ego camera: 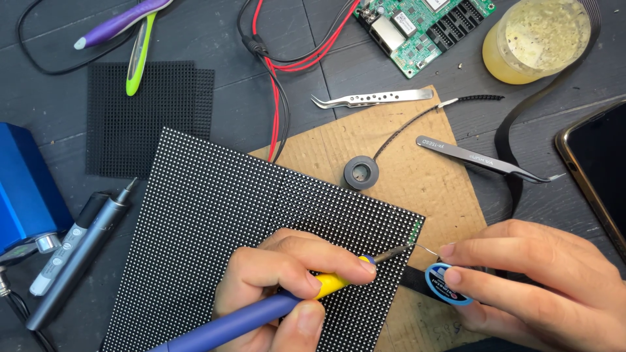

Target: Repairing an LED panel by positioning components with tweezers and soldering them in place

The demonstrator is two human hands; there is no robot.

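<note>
Left hand closed around blue and yellow soldering iron, tip at right edge of black dotted LED panel, right hand pinching blue solder spool, thin wire hard to see, wrists cut off below.

A dark plank table bears cardboard, a mesh square, a jar and a circuit board.

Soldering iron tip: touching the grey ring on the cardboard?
No. The soldering iron tip sits at the LED panel edge, apart from the grey ring.
</note>
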